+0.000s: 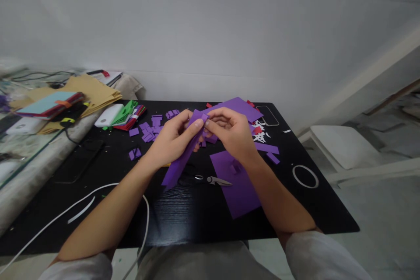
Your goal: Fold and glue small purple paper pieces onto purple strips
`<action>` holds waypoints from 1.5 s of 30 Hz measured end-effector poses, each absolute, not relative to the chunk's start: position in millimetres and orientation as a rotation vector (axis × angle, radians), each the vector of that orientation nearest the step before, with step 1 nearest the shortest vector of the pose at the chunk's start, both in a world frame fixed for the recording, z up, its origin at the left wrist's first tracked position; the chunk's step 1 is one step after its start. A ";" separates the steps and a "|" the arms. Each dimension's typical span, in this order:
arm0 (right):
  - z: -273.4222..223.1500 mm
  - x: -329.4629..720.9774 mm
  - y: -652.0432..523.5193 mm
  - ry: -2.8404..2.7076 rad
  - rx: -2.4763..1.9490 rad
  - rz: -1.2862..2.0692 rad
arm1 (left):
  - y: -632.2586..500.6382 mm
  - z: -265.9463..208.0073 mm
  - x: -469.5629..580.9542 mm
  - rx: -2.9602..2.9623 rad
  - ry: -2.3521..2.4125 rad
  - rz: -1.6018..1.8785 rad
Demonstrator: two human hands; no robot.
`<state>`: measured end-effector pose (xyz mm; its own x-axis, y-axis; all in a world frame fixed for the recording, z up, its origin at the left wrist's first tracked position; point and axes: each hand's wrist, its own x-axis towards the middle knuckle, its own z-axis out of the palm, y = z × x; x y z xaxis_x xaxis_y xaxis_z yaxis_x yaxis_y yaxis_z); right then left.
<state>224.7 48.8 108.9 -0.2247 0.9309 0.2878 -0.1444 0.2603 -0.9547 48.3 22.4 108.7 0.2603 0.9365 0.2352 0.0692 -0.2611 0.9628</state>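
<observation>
My left hand (175,133) is closed on a long purple paper strip (182,164), thumb lying along its face. The strip slants down toward me over the dark table. At its upper end, the fingers of my right hand (231,131) pinch the paper near a small folded edge. Just below my hands lie scissors (218,181) with the blades pointing right. A larger purple sheet (238,190) rests partly under my right forearm. Small cut purple pieces (151,132) are heaped left of my left hand.
Another purple sheet (241,107), white scraps (260,135) and a phone-shaped outline (268,115) lie at the back right. A white ring (305,176) sits at the right. Green paper (126,113), a dark phone (79,162) and a white cable (82,199) are on the left.
</observation>
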 end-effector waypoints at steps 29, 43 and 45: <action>122.2 250.8 60.4 -1.333 -0.850 1.010 | 18.1 122.9 35.3 1.763 1.082 0.970; 125.7 266.2 67.0 -1.239 -0.763 0.969 | 30.9 127.6 -0.3 1.905 0.961 0.656; 125.0 257.8 60.5 -1.338 -0.776 1.024 | 29.6 129.0 1.1 1.925 0.932 0.728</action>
<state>257.8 60.5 125.0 -0.0567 0.9161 0.3968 -0.1438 0.3858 -0.9113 1.1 29.6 129.0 0.5518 0.8237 0.1304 0.3264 -0.3572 0.8751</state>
